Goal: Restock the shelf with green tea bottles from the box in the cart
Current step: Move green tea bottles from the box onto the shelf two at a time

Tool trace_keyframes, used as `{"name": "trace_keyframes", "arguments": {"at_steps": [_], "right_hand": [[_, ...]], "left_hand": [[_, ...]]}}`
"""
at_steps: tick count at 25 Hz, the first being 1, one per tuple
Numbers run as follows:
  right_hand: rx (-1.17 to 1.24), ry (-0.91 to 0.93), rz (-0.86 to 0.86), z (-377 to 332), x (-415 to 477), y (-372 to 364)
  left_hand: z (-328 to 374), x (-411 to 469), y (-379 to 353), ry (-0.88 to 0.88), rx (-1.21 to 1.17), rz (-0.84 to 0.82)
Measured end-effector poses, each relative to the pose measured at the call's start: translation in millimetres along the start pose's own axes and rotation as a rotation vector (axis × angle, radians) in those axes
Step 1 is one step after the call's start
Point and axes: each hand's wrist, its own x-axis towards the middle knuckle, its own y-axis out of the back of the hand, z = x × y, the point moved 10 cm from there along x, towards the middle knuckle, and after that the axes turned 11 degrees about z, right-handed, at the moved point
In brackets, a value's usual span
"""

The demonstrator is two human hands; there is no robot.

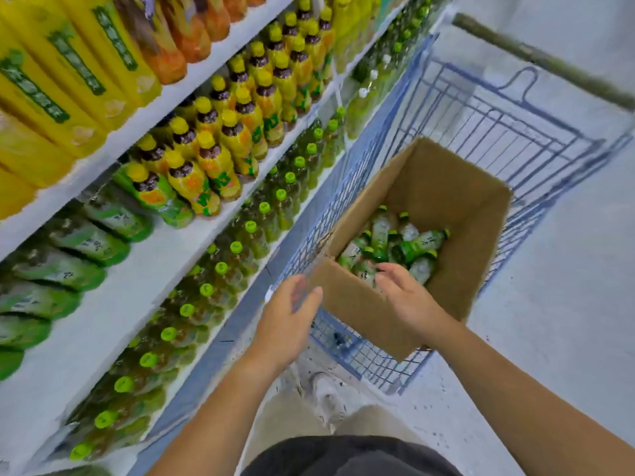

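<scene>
Fingers of my left hand [288,317]: loose and apart, holding nothing, just off the box's near left corner.
Fingers of my right hand [403,297]: bent down over the near edge onto a bottle; I can't tell whether they grip it.
Green tea bottles [415,245]: jumbled on their sides, the top one's cap pointing toward the far right wall.
Box [429,187]: open cardboard, in the cart [481,125].
Shelf [103,304]: beside the cart's left edge.

Bright even light, soft smeary blur throughout, wide-angle bending at edges
</scene>
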Motion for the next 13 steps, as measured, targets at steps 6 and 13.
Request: {"name": "trace_keyframes", "arguments": {"at_steps": [6,13], "right_hand": [[0.022,-0.216,0.227,52.1,-4.6,44.4],[0.015,-0.381,0.365,82.8,54.2,68.1]], "left_hand": [[30.1,44.2,-69.7,-0.052,0.109,-0.229],[62.7,112.5,-160.2,-0.079,0.298,-0.383]]}}
